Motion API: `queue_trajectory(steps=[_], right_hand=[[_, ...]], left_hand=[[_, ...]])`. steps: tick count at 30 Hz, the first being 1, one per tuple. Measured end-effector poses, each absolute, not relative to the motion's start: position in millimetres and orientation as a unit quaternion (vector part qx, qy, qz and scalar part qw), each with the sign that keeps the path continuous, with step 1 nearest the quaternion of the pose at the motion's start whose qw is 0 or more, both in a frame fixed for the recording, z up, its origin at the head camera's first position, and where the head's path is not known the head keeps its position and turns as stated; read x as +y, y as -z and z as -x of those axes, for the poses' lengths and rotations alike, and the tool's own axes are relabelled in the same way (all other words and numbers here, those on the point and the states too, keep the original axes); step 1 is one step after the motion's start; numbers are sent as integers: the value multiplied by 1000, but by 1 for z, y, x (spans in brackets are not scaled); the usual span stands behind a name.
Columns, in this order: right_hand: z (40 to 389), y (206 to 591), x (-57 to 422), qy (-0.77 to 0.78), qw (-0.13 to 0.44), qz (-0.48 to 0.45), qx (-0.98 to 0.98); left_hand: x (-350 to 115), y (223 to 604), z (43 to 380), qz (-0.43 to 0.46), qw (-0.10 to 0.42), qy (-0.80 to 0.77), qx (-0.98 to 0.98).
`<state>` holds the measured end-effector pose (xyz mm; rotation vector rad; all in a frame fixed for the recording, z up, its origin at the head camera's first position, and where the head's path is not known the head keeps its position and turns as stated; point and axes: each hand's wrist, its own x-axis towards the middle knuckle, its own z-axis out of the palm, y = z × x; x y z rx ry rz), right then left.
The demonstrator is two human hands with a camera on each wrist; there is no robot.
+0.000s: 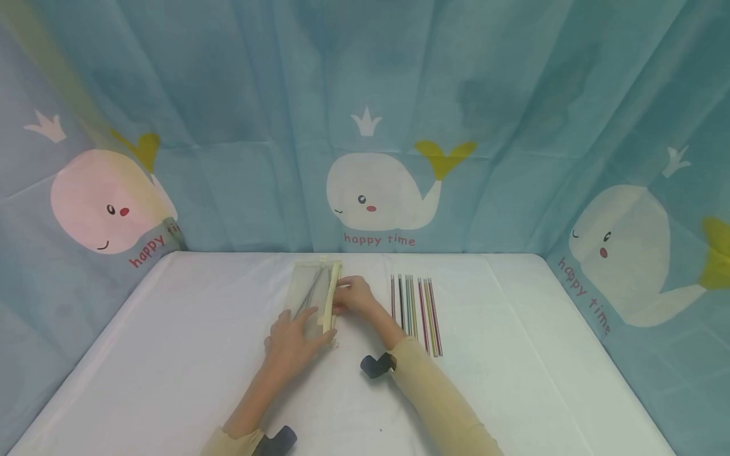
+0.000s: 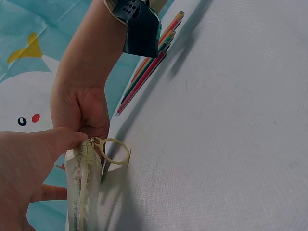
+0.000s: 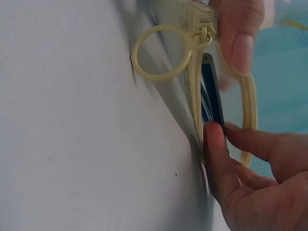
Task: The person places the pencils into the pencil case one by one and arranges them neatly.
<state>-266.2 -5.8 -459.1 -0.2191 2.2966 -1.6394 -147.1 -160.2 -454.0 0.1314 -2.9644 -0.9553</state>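
Observation:
A see-through mesh zipper pouch (image 1: 299, 282) with cream trim stands on the white table, slim grey pieces showing through its side. My left hand (image 1: 291, 345) grips its near end, the thumb beside the zip pull's cream ring (image 3: 135, 55) in the right wrist view. From the right side, my right hand (image 1: 353, 296) reaches into the unzipped opening. Between its thumb and fingers, the right wrist view shows it pinching a slim dark-blue piece with a grey edge and a rounded end (image 3: 208, 91); the rest of this piece is hidden by the fingers and pouch.
Several colored pencils (image 1: 423, 310) lie side by side right of the pouch, partly behind my right forearm. Blue curtains with whale prints (image 1: 382, 190) hang around the table (image 1: 171, 354) on its far side and flanks. Each wrist carries a dark camera mount (image 1: 375, 366).

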Motion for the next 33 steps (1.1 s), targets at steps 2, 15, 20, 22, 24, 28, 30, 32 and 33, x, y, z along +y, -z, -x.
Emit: queue_trajectory(steps=[2, 15, 20, 22, 24, 28, 30, 32, 33], right_hand=[[267, 460, -8, 564, 148, 78, 808], [273, 461, -17, 558, 137, 61, 816], [278, 463, -19, 558, 137, 56, 817], [279, 462, -18, 555, 138, 58, 818], [279, 462, -16, 552, 139, 61, 820], [277, 460, -10, 558, 138, 72, 815], [276, 459, -6, 565, 139, 77, 809], [274, 458, -2, 573, 142, 81, 803], [273, 457, 0, 575, 143, 80, 801]], left_hand=[[-160, 454, 147, -42, 14, 307, -951], [-160, 455, 147, -43, 17, 305, -951], [-161, 457, 147, -41, 19, 303, -952], [-160, 458, 147, -41, 19, 304, -952], [-160, 457, 147, -42, 18, 306, -951], [-159, 456, 147, -42, 18, 310, -950], [-159, 455, 146, -42, 20, 310, -949], [-159, 455, 146, -41, 22, 309, -950], [-159, 455, 146, -41, 23, 307, -950]])
